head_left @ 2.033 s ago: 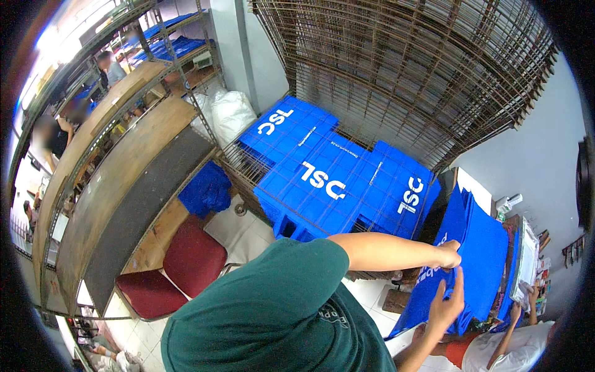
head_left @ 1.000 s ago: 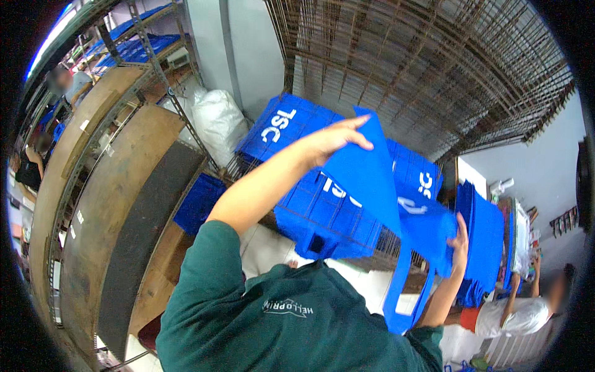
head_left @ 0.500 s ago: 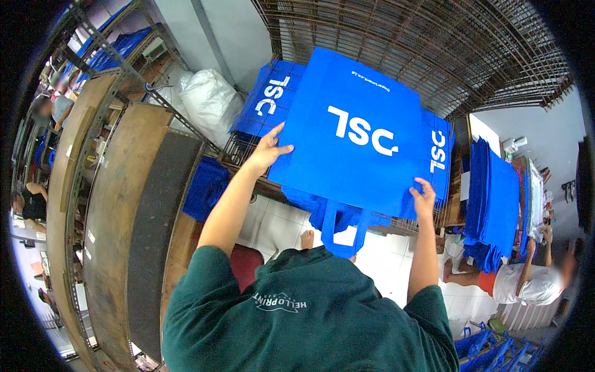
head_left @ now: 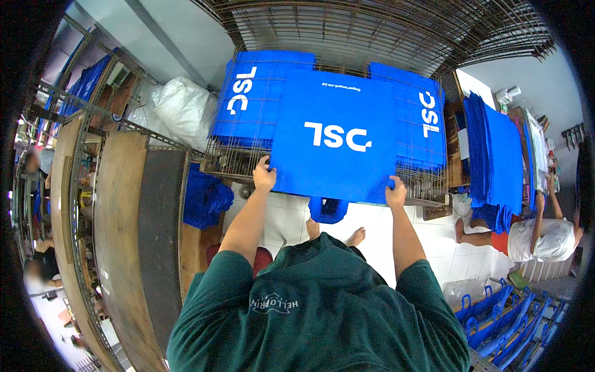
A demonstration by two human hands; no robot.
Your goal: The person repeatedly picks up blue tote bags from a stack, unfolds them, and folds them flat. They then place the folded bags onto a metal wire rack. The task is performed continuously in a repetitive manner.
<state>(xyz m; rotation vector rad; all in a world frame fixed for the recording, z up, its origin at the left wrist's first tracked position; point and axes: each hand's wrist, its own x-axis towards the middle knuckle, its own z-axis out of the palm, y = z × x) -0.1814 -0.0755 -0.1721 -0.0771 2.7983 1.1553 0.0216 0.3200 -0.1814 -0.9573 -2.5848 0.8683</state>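
Note:
A blue tote bag (head_left: pixel 331 164) with white print lies spread over a wire drying rack (head_left: pixel 427 178). My left hand (head_left: pixel 264 175) is closed on its near left corner. At the near right corner, my right hand (head_left: pixel 395 191) has its fingers curled over the edge. The bag's handle (head_left: pixel 328 209) hangs down between my hands at the near side. On the rack, one printed blue bag (head_left: pixel 257 115) shows on the left and another blue bag (head_left: pixel 412 93) on the right, both partly covered by the held bag.
Raised wire rack layers (head_left: pixel 372 34) hang above the far side. Left are a shelf with boards (head_left: pixel 118 211), clear plastic sacks (head_left: pixel 183 111) and a blue pile (head_left: pixel 204 197). Right are stacked blue sheets (head_left: pixel 494 155) and a person in a white shirt (head_left: pixel 545 239).
The held bag has gone from tilted and raised to straight and flatter over the rack. My left hand has moved down, and more of the two side bags shows.

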